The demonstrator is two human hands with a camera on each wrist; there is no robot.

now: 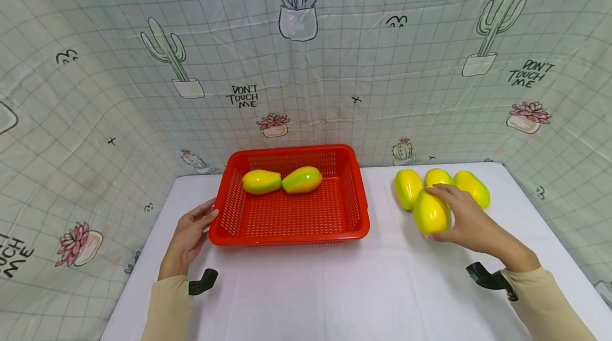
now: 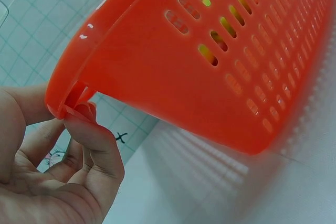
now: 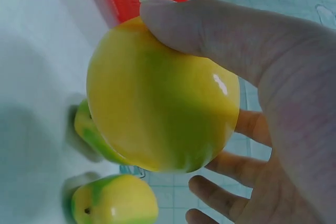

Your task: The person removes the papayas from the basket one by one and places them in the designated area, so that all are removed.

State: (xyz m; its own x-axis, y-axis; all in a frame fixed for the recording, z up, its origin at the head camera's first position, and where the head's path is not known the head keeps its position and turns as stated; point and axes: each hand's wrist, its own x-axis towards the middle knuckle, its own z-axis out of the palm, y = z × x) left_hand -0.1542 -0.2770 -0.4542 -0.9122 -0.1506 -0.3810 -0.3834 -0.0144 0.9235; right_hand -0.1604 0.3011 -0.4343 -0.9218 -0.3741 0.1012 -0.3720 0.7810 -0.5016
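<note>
My right hand (image 1: 466, 221) holds a glossy yellow-green mango (image 1: 432, 212), thumb on its near side and fingers around the far side. In the right wrist view, the thumb lies across the held mango (image 3: 157, 98) and the other fingers spread behind it. Just beyond are three more mangoes, a left one (image 1: 408, 189), a middle one (image 1: 437, 177) and a right one (image 1: 472, 189). My left hand (image 1: 188, 235) grips the left rim of a red plastic basket (image 1: 289, 238); in the left wrist view, thumb and fingers pinch the basket's rim (image 2: 68, 85). Two mangoes (image 1: 302, 180) lie end to end inside.
A white cloth (image 1: 306, 288) covers the table. Behind and at both sides hangs a grid-patterned curtain (image 1: 334, 65) printed with cacti. The basket stands near the table's back edge, left of the loose mangoes. Black wrist mounts (image 1: 203, 281) sit at both sleeves.
</note>
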